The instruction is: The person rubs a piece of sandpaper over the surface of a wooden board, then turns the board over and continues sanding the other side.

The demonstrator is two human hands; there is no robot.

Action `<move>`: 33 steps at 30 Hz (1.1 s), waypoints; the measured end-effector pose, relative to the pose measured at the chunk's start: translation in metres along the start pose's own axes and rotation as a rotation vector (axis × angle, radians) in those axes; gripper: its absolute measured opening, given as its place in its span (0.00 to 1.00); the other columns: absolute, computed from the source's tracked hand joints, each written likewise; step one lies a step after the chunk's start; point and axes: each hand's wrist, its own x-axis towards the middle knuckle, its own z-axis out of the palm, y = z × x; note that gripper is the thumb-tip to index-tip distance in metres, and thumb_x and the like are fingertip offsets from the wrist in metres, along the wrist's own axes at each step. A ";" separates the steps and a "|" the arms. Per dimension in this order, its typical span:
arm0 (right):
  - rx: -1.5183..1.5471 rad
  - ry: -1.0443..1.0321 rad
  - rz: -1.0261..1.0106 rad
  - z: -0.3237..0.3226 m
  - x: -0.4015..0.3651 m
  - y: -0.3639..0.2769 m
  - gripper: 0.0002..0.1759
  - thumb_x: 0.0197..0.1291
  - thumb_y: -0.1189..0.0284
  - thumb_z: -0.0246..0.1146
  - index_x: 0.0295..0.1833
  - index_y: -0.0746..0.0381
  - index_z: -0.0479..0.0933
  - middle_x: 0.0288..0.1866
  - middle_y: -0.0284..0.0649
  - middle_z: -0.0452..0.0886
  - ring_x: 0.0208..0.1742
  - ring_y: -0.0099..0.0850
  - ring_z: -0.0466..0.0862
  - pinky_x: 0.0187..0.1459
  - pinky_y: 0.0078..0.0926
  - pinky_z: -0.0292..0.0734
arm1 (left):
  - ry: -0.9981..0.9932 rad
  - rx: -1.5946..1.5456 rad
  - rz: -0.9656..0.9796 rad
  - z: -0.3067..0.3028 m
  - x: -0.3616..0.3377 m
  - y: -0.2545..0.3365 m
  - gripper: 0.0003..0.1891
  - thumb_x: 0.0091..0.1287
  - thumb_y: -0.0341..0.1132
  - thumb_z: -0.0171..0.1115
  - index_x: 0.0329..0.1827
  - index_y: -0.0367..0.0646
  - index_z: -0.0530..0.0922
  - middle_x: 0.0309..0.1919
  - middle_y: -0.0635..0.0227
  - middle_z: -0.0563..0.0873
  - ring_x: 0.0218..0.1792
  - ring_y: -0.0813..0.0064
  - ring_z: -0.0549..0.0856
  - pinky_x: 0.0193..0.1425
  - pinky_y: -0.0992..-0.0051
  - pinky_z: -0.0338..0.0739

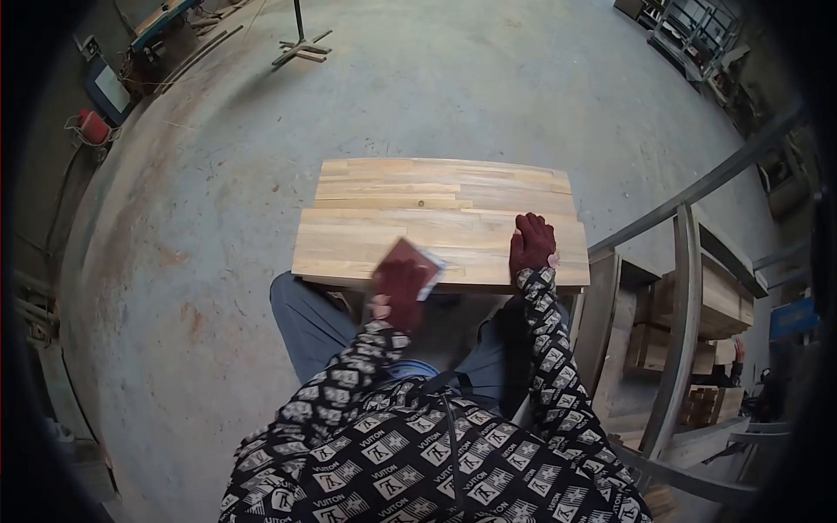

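In the head view, a pale panel of joined wood strips (418, 231) lies across in front of my knees. My left hand (399, 292), in a dark red glove, is closed on a reddish-brown sheet of sandpaper (391, 254) at the panel's near edge, left of its middle. Motion blurs this hand and the sheet, and a whitish edge shows beside the sheet. Toward the right end, my gloved right hand (534, 242) rests on the panel, fingers extended and nothing visible in it. Behind the near panel lies another wooden panel (436, 179).
Close on my right stands a metal frame rack (684, 288) holding wood pieces (711, 301). A post with a crossed base (302, 48) stands on the concrete floor (209, 227) ahead. A red object (93, 128) is by the left wall.
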 end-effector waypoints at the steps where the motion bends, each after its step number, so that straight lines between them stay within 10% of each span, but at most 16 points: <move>1: 0.015 0.015 0.008 -0.001 0.000 -0.002 0.15 0.57 0.74 0.60 0.51 0.62 0.76 0.47 0.46 0.79 0.53 0.49 0.78 0.54 0.47 0.71 | -0.114 0.128 -0.108 -0.008 -0.009 -0.020 0.22 0.58 0.31 0.59 0.59 0.41 0.77 0.54 0.52 0.79 0.59 0.47 0.77 0.68 0.47 0.68; 9: 0.003 0.040 0.024 -0.006 0.003 -0.010 0.12 0.58 0.77 0.60 0.49 0.63 0.76 0.46 0.47 0.78 0.51 0.51 0.77 0.53 0.47 0.72 | 0.192 0.268 -0.276 -0.009 -0.020 -0.041 0.21 0.61 0.28 0.61 0.59 0.40 0.80 0.57 0.52 0.82 0.59 0.47 0.79 0.70 0.48 0.67; 17: 0.013 0.041 -0.028 0.000 0.002 -0.003 0.13 0.56 0.77 0.60 0.49 0.62 0.76 0.44 0.48 0.78 0.50 0.51 0.78 0.52 0.46 0.72 | 0.066 -0.235 0.127 0.036 0.059 0.083 0.14 0.62 0.33 0.60 0.52 0.44 0.77 0.50 0.55 0.80 0.57 0.50 0.78 0.65 0.50 0.68; 27: 0.018 0.017 0.012 -0.004 0.003 -0.005 0.12 0.58 0.76 0.61 0.48 0.63 0.77 0.44 0.47 0.78 0.50 0.50 0.77 0.52 0.46 0.71 | -0.156 0.302 -0.385 -0.038 0.014 -0.077 0.19 0.65 0.35 0.60 0.60 0.42 0.79 0.54 0.53 0.82 0.57 0.47 0.78 0.65 0.48 0.69; 31: 0.004 0.039 0.000 -0.002 0.002 -0.004 0.13 0.59 0.76 0.60 0.50 0.62 0.77 0.46 0.48 0.79 0.51 0.51 0.78 0.53 0.46 0.72 | 0.411 0.425 -0.217 0.028 0.024 -0.062 0.15 0.63 0.34 0.58 0.53 0.42 0.78 0.52 0.56 0.81 0.57 0.52 0.78 0.67 0.52 0.69; 33: 0.008 0.031 0.006 -0.004 0.003 -0.008 0.13 0.59 0.76 0.60 0.50 0.62 0.77 0.46 0.48 0.79 0.51 0.51 0.78 0.53 0.46 0.72 | 0.348 0.335 -0.165 0.035 0.042 -0.013 0.15 0.63 0.34 0.58 0.53 0.42 0.78 0.52 0.56 0.81 0.57 0.51 0.78 0.67 0.52 0.69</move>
